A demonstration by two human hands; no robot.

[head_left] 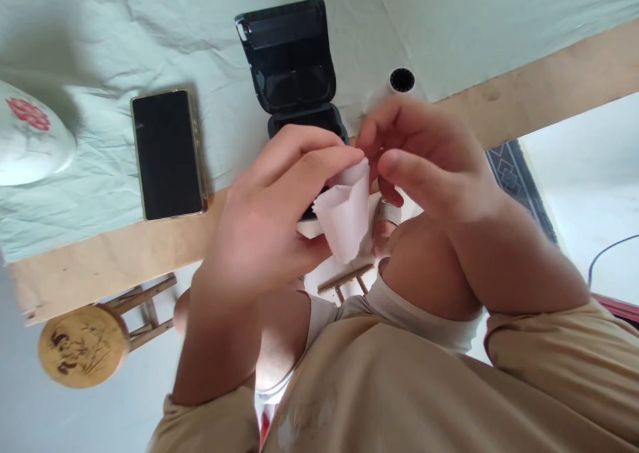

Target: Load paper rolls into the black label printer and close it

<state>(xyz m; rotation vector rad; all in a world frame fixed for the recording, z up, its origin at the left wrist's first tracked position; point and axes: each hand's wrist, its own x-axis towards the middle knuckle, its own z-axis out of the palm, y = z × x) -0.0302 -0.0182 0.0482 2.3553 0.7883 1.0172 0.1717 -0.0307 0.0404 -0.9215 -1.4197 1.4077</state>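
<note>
My left hand (279,207) is closed on a piece of white paper (347,217), curled into a cup-like shape with a jagged edge at its left. My right hand (429,153) is close by on the right, its thumb and fingers apart and slightly curled. Nothing shows between them, though its fingertips are slightly blurred. Behind my left hand stands a black case (294,60) with its lid raised; my hand and the paper hide most of its lower part.
A phone (168,153) with a dark screen lies left on the green tablecloth (200,40). A white vase-like object (32,137) with a red flower is at the far left. Beyond my right hand is a white cylinder (402,80) with a dark end. A wooden stool (82,346) stands below.
</note>
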